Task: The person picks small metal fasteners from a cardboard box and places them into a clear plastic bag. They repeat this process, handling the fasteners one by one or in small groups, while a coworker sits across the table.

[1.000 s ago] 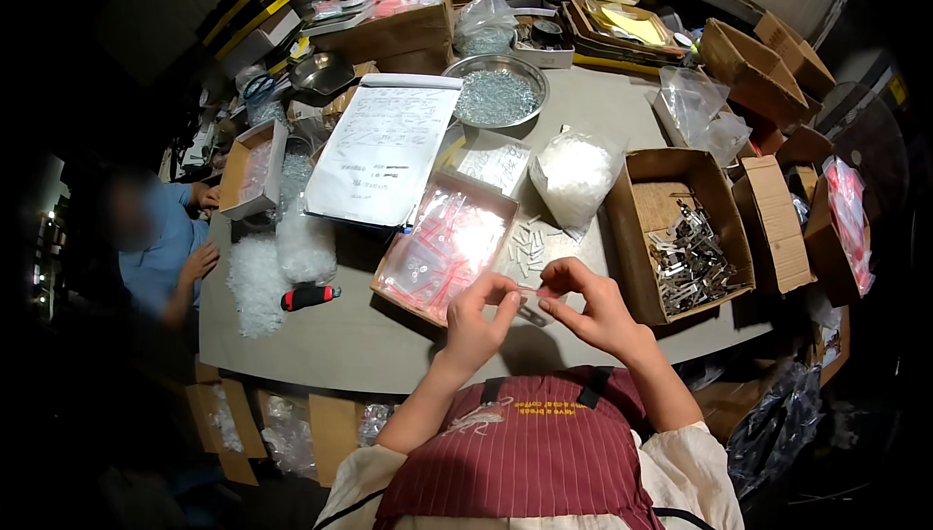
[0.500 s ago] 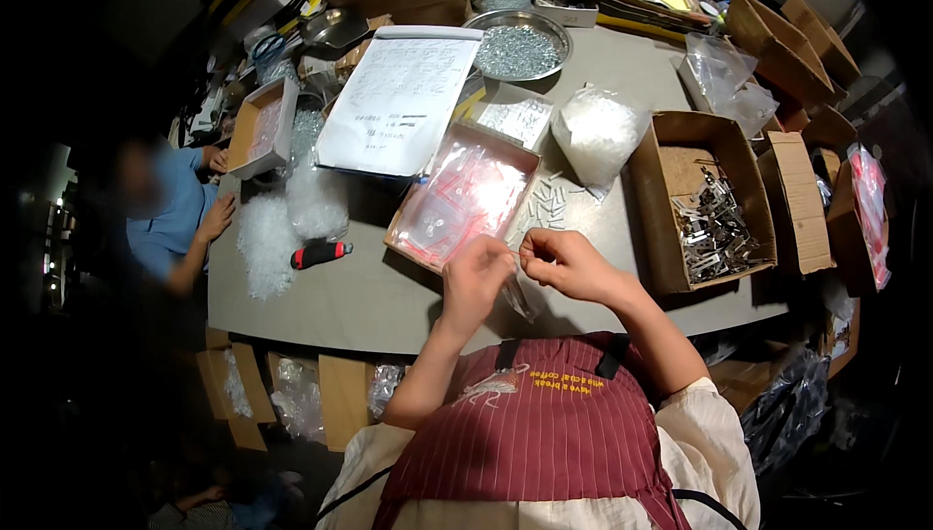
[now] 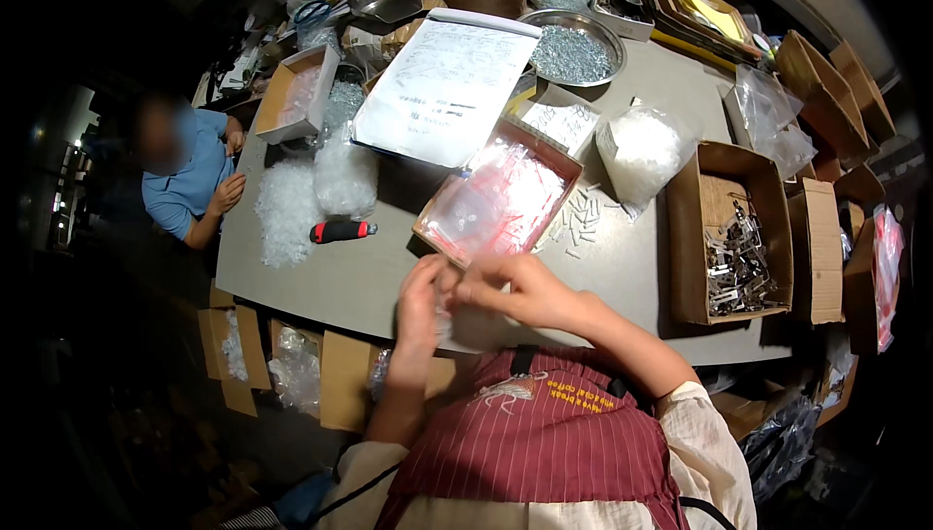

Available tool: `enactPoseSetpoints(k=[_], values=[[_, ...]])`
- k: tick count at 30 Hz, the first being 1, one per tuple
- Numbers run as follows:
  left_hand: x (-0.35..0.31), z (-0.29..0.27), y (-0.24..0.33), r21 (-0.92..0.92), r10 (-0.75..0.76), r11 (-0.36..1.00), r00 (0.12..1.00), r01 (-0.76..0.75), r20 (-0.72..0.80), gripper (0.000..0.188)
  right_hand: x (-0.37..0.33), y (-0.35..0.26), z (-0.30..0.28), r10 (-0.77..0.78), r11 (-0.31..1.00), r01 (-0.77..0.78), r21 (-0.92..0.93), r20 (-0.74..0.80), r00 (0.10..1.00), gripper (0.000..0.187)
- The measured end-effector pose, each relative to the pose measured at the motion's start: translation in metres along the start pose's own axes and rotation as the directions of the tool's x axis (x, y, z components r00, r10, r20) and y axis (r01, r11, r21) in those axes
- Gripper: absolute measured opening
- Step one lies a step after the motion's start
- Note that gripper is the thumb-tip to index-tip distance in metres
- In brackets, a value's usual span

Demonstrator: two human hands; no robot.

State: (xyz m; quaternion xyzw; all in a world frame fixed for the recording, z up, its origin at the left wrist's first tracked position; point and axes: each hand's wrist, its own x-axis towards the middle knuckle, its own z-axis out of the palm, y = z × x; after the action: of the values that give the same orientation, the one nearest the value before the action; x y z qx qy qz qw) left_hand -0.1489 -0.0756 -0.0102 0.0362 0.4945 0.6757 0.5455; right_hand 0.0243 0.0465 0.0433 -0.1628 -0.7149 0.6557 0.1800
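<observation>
In front of my apron, my left hand is closed around a small clear plastic bag, which is smeared by motion. My right hand reaches across to it, its fingertips close to the left fingers; they are too blurred to show whether they grip anything. Just beyond both hands stands a shallow cardboard box holding flat clear bags with pink-red edges. To the right of this box, small pale plugs lie scattered by a bag of white pieces.
A deep carton of metal clips stands at the right. A steel bowl of small metal parts and a clipboard of papers lie farther back. On the left are a red-black tool, a clear plastic heap and a blue-shirted person.
Both hands have moved left and slightly nearer to me, and the bag has gone with them. My head view has shifted, so the table's things appear farther right.
</observation>
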Motion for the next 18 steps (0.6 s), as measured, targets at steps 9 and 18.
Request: enactPoseSetpoints(k=[9,18], values=[[-0.056,-0.239,-0.039,0.912,0.618,0.405,0.755,-0.069,-0.218,0.020,0.067,0.070,-0.054,-0.216,0.602,-0.049,-0.797,-0.221,0.951,0.027],[-0.082,-0.246,-0.052,0.990,0.516,-0.136,0.856,0.047,0.030,0.017,0.069,0.096,-0.053,-0.149,0.800,-0.009,-0.600,-0.213,0.966,0.020]])
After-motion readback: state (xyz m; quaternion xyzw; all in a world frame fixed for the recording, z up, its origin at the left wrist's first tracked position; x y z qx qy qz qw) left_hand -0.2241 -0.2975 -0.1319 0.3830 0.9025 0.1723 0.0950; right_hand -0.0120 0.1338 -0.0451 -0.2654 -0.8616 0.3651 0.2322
